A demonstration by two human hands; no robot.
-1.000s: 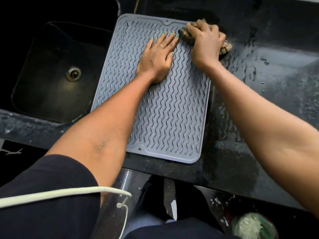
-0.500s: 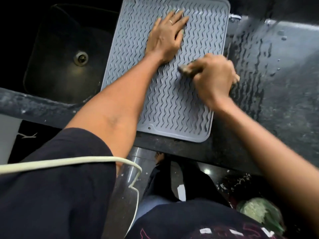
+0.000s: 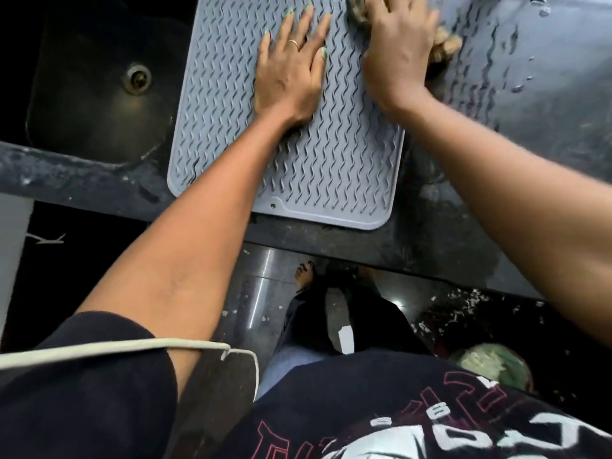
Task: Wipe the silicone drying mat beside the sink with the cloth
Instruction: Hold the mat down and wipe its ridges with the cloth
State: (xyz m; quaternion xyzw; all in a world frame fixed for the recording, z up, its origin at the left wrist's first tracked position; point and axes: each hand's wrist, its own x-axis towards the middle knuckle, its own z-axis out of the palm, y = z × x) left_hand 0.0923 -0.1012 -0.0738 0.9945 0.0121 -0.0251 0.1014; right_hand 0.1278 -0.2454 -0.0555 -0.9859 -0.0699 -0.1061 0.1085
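Since prev. frame, right hand [image 3: 395, 58] w/ cloth [image 3: 443, 44] has moved from mat's near-right area up to its far-right edge. Right hand is clenched around the bunched cloth, pressing it onto grey silicone mat [image 3: 331, 160]. Left hand [image 3: 289, 66] lies flat, fingers spread, on mat centre just left of right hand; mat sits on dark worktop [image 3: 546, 94] beside sink [image 3: 99, 94].

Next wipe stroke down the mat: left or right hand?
Right. The right hand already grips the cloth at the far right of the silicone drying mat. The left hand lies flat, fingers spread, likely pinning it.
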